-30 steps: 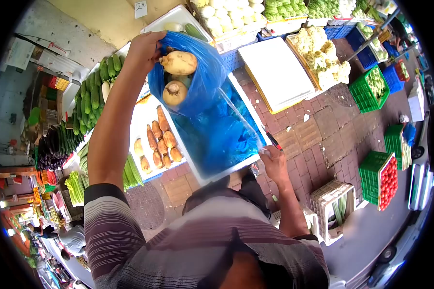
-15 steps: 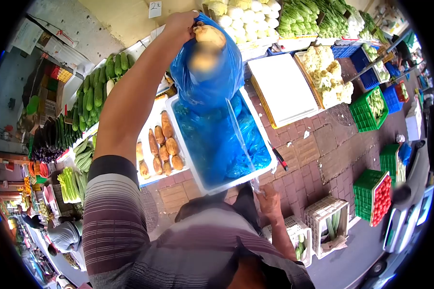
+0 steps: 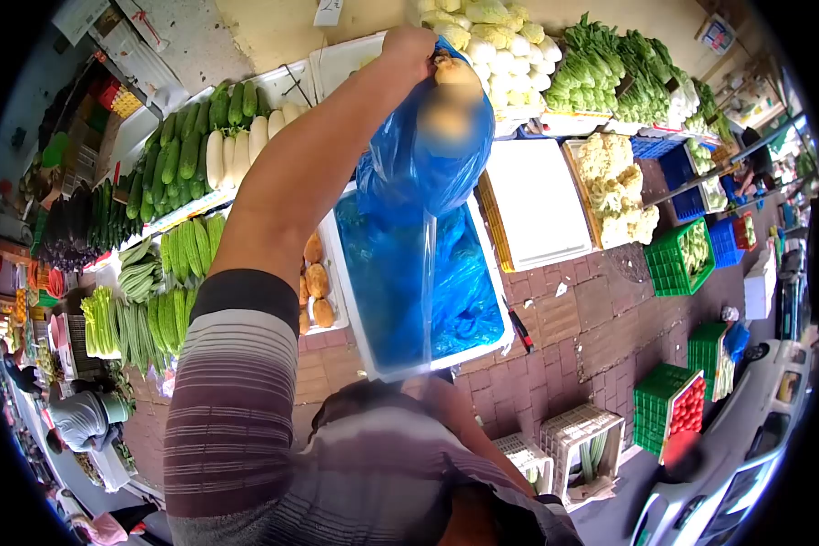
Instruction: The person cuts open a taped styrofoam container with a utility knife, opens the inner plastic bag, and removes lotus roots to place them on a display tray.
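At the top of the view my left hand [image 3: 409, 47] is closed on the gathered rim of a blue plastic bag [image 3: 396, 150]. Pale tan pieces that look like lotus root [image 3: 453, 73] show at the bag's mouth, partly blurred. Beneath it stands a white foam box [image 3: 359, 337] lined with blue plastic sheeting [image 3: 464, 291]. A clear plastic strip [image 3: 428, 282] runs taut from under the bag over the box's near edge to my right hand [image 3: 432, 389]. That hand is smeared, low against my body, and its fingers seem closed on the strip's end.
Brown lotus roots [image 3: 317, 282] lie left of the box, beyond them cucumbers [image 3: 187, 150] and white radishes [image 3: 237, 155]. On the right are a white lid-like board [image 3: 537, 200], cauliflower [image 3: 614, 187] and a red-and-black pen-like object [image 3: 521, 332] by the box. Crates [image 3: 582, 432] and a car [image 3: 728, 473] stand farther right.
The view has turned, showing more produce on the left. My right hand, with the clear strip, has come from the box's lower right corner to the middle of its near edge. My left hand keeps its hold.
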Demonstrator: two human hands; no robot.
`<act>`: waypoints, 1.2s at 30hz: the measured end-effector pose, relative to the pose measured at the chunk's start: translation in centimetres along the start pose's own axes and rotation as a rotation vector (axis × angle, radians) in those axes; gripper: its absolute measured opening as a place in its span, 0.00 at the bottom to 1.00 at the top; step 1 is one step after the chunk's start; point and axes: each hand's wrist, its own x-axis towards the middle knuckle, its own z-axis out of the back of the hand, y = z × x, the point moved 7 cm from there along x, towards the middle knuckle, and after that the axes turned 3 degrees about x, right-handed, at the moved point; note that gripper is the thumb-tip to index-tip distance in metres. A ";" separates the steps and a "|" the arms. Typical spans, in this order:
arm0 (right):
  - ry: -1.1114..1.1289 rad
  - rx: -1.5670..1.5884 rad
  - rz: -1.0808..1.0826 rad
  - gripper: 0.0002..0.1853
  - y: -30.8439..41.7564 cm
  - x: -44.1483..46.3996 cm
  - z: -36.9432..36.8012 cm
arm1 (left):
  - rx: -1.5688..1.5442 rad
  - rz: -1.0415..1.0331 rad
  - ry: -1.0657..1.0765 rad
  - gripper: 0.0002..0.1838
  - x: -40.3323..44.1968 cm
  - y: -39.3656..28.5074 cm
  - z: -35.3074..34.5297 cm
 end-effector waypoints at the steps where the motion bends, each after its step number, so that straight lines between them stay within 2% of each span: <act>1: 0.008 -0.018 0.119 0.06 -0.6 1.3 -2.1 | 0.023 -0.016 0.008 0.10 0.8 0.0 0.4; 3: 0.010 -0.052 0.212 0.09 1.8 3.2 -2.8 | -0.030 -0.013 -0.031 0.02 1.0 0.2 1.0; 6: 0.349 -0.100 0.173 0.11 6.2 6.3 -4.7 | -0.041 0.001 -0.099 0.02 0.5 -0.4 1.6; 7: 0.355 -0.110 0.145 0.10 5.7 5.8 -5.7 | -0.032 0.010 -0.123 0.03 0.1 -0.7 1.9; 8: 0.358 -0.121 0.123 0.10 5.9 5.3 -6.1 | 0.001 0.017 -0.099 0.09 0.8 -0.7 2.2; 9: 0.355 -0.141 0.114 0.10 5.8 6.3 -5.8 | 0.047 -0.083 -0.050 0.07 1.4 -1.3 2.6; 10: 0.340 -0.092 0.023 0.10 4.9 6.4 -5.6 | 0.014 -0.092 -0.068 0.06 2.4 -1.7 3.3; 12: 0.426 -0.105 0.078 0.10 5.7 4.3 -5.4 | -0.045 -0.001 -0.044 0.05 5.0 0.2 4.3; 13: 0.463 -0.143 0.134 0.10 6.0 5.0 -4.0 | -0.091 -0.055 0.030 0.04 7.3 -0.1 4.4; 14: 0.470 -0.095 0.048 0.12 6.2 5.2 -3.5 | -0.132 -0.101 0.096 0.04 9.0 0.4 4.8; 15: 0.419 -0.085 0.063 0.12 6.3 5.6 -2.9 | -0.169 -0.147 0.156 0.04 9.8 0.6 5.2; 16: 0.371 -0.077 0.080 0.12 6.2 6.0 -2.3 | -0.195 -0.111 0.010 0.03 6.4 -0.1 5.6; 17: 0.326 -0.067 0.093 0.12 5.9 5.9 -1.7 | -0.090 -0.066 -0.143 0.02 4.3 -0.6 5.9; 20: 0.339 -0.215 0.336 0.13 3.8 8.3 -2.7 | -0.121 -0.142 -0.121 0.03 2.8 -1.2 5.7; 22: 0.227 -0.199 0.288 0.15 3.2 9.0 -1.5 | -0.134 -0.145 -0.109 0.04 1.5 -1.5 5.5; 23: 0.160 -0.188 0.260 0.16 3.6 9.8 -0.4 | -0.094 -0.127 -0.179 0.04 0.7 -1.6 5.6; 24: 0.189 -0.057 0.116 0.20 4.5 10.6 1.8 | -0.083 -0.126 -0.148 0.04 0.8 -1.5 5.7; 27: -0.005 -0.087 0.211 0.26 8.6 12.4 8.5 | 0.008 -0.081 -0.147 0.06 -0.5 -2.1 5.9; 30: -0.237 0.068 0.371 0.32 15.2 14.0 16.4 | -0.006 -0.026 -0.060 0.09 2.3 -0.5 6.9; 33: -0.256 0.225 0.361 0.35 20.8 16.1 21.2 | 0.015 0.041 -0.036 0.06 0.1 -1.4 7.6; 36: -0.544 0.036 0.600 0.38 27.3 16.2 25.7 | -0.056 0.108 0.141 0.06 0.8 -0.9 8.0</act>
